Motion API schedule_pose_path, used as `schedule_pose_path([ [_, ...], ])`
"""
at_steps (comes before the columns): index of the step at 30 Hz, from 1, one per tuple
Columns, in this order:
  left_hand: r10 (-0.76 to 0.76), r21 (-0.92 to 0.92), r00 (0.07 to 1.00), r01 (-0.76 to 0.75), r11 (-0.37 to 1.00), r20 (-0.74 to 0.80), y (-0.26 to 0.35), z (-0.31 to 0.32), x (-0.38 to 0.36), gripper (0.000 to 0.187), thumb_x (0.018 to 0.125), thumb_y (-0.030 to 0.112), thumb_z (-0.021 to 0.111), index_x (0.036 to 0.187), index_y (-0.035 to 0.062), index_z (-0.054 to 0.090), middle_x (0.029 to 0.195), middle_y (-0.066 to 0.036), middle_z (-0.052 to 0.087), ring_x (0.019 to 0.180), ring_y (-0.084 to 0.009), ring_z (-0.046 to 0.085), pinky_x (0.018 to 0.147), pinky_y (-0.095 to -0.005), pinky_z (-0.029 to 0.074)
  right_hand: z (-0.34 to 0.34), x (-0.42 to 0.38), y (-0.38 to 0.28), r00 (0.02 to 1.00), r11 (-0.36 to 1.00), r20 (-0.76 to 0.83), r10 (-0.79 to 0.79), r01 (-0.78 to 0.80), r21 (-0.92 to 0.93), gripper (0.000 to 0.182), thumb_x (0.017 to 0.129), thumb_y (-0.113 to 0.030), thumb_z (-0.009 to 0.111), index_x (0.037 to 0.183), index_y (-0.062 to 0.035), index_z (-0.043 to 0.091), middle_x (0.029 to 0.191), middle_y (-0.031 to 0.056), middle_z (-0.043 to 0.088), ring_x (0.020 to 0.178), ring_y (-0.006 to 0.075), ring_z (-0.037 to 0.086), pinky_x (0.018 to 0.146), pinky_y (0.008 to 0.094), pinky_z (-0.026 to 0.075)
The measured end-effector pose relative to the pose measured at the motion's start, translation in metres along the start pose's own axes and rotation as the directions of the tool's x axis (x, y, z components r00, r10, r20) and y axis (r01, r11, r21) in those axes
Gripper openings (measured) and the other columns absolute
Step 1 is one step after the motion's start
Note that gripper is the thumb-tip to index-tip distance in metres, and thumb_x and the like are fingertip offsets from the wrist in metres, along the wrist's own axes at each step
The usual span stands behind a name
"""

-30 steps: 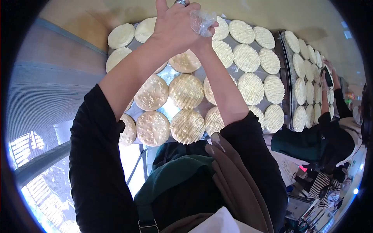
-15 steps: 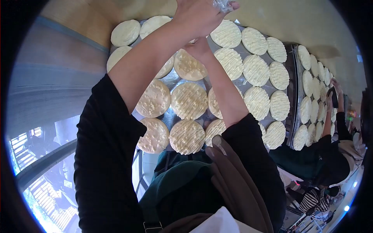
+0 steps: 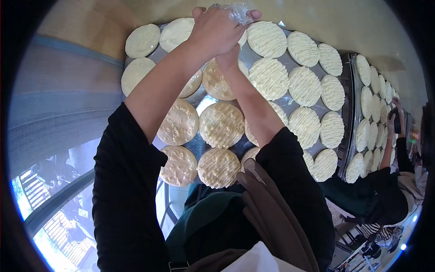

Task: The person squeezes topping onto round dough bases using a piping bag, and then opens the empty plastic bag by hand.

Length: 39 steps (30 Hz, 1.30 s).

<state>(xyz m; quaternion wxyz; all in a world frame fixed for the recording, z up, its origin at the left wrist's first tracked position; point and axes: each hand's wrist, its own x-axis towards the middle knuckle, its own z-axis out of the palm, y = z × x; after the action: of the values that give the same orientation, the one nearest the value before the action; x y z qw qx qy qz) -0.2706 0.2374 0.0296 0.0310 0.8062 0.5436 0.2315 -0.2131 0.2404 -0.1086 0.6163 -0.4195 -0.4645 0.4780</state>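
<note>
My left hand (image 3: 217, 29) is closed at the top of the view, with crumpled clear plastic (image 3: 240, 12) showing at its fingers. Just below, my right hand (image 3: 229, 55) is pressed up against it, and its fingers are hidden. Both hands are above a metal tray (image 3: 197, 96) bearing rows of pale round pieces. Some, like the disc (image 3: 267, 39) right of my hands, have ridged cream-coloured strips on top. Others, such as the disc (image 3: 178, 121) at the left, have a smoother, patchy surface. What lies under my hands is hidden.
Another tray edge (image 3: 348, 113) stands at the right, with more topped discs (image 3: 367, 102) beyond it. A co-worker's hands (image 3: 396, 120) are over those discs, holding something dark. A wooden panel (image 3: 84, 34) and a grey ribbed surface (image 3: 68, 102) border the left side.
My joined hands and the clear plastic have moved left and slightly down. The view has shifted a little, and the trays appear slightly larger and further right.
</note>
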Motion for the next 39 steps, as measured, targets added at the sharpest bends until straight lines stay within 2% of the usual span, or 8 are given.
schedule_pose_path([
  [4, 0.046, 0.052, 0.999, -0.046, 0.998, 0.006, 0.0, 0.001, 0.0, 0.029, 0.084, 0.037, 0.04, 0.091, 0.0225, 0.064, 0.078, -0.012, 0.063, 0.074, -0.031, 0.056, 0.067, -0.0452, 0.034, -0.02, 0.015, 0.012, 0.999, 0.98, 0.018, -0.033, 0.036, -0.193, 0.018, 0.067, 0.002, 0.062, 0.085, 0.0014, 0.061, 0.081, 0.0051, 0.062, 0.073, 0.0074, 0.055, 0.062, 0.0229, 0.044],
  [7, 0.062, -0.21, 0.997, -0.068, 0.975, -0.036, 0.002, 0.0, -0.001, 0.027, 0.084, 0.035, 0.042, 0.093, 0.0233, 0.064, 0.079, -0.012, 0.062, 0.077, -0.0314, 0.056, 0.069, -0.0443, 0.033, 0.003, -0.014, -0.006, 0.996, 0.994, -0.047, -0.069, 0.065, -0.084, 0.014, 0.068, 0.002, 0.061, 0.081, 0.0017, 0.061, 0.079, 0.0043, 0.062, 0.073, 0.0069, 0.054, 0.064, 0.0228, 0.044],
  [11, 0.039, -0.069, 0.999, -0.037, 0.997, 0.035, 0.01, -0.011, -0.004, 0.025, 0.083, 0.034, 0.043, 0.09, 0.0242, 0.065, 0.077, -0.012, 0.062, 0.077, -0.0306, 0.056, 0.071, -0.0426, 0.03, 0.008, -0.023, 0.0, 0.998, 0.997, -0.026, -0.05, 0.052, 0.054, 0.011, 0.07, 0.003, 0.06, 0.081, 0.0018, 0.061, 0.077, 0.0044, 0.062, 0.071, 0.0078, 0.054, 0.064, 0.023, 0.044],
  [13, 0.022, -0.003, 0.998, -0.022, 1.0, 0.06, 0.012, -0.013, -0.002, 0.025, 0.083, 0.036, 0.043, 0.089, 0.0246, 0.065, 0.075, -0.011, 0.062, 0.077, -0.0294, 0.056, 0.071, -0.0416, 0.029, -0.016, -0.001, 0.001, 1.0, 0.991, 0.021, -0.013, 0.015, -0.131, 0.011, 0.07, 0.002, 0.06, 0.082, 0.0017, 0.062, 0.077, 0.0047, 0.063, 0.071, 0.0084, 0.055, 0.064, 0.0233, 0.044],
  [23, 0.074, -0.077, 0.995, -0.069, 0.995, 0.065, 0.02, -0.013, -0.006, 0.026, 0.084, 0.032, 0.042, 0.086, 0.0215, 0.066, 0.075, -0.011, 0.062, 0.078, -0.0282, 0.056, 0.071, -0.0411, 0.029, -0.009, -0.034, 0.004, 0.998, 0.995, 0.023, -0.059, 0.061, -0.085, 0.013, 0.072, -0.002, 0.061, 0.083, 0.0028, 0.06, 0.077, 0.007, 0.063, 0.07, 0.0095, 0.055, 0.063, 0.0247, 0.044],
  [29, 0.133, -0.027, 0.991, -0.133, 0.991, 0.025, 0.025, -0.009, -0.005, 0.029, 0.084, 0.034, 0.041, 0.088, 0.019, 0.065, 0.077, -0.011, 0.062, 0.079, -0.0284, 0.056, 0.072, -0.041, 0.03, -0.036, -0.003, 0.002, 0.992, 0.994, -0.078, 0.102, -0.099, 0.045, 0.015, 0.072, -0.004, 0.063, 0.084, 0.0023, 0.06, 0.081, 0.0064, 0.062, 0.074, 0.0086, 0.054, 0.067, 0.0246, 0.044],
  [34, 0.137, -0.035, 0.99, -0.136, 0.99, 0.014, 0.03, -0.004, -0.008, 0.036, 0.086, 0.039, 0.039, 0.083, 0.015, 0.066, 0.076, -0.013, 0.062, 0.077, -0.0303, 0.056, 0.072, -0.0412, 0.03, -0.013, -0.042, -0.013, 0.997, 0.988, -0.017, -0.078, 0.075, -0.132, 0.009, 0.073, 0.001, 0.058, 0.081, 0.003, 0.059, 0.077, 0.0054, 0.062, 0.068, 0.0082, 0.054, 0.061, 0.0226, 0.043],
  [39, 0.145, -0.146, 0.981, -0.125, 0.981, 0.132, 0.044, -0.024, 0.0, 0.038, 0.087, 0.039, 0.035, 0.084, 0.0093, 0.059, 0.079, -0.015, 0.059, 0.077, -0.0334, 0.053, 0.071, -0.0439, 0.031, -0.055, 0.001, 0.006, 0.99, 0.988, -0.016, 0.142, -0.143, -0.059, 0.014, 0.073, -0.003, 0.06, 0.085, 0.0041, 0.059, 0.08, 0.0075, 0.062, 0.072, 0.0107, 0.056, 0.064, 0.0254, 0.044],
])
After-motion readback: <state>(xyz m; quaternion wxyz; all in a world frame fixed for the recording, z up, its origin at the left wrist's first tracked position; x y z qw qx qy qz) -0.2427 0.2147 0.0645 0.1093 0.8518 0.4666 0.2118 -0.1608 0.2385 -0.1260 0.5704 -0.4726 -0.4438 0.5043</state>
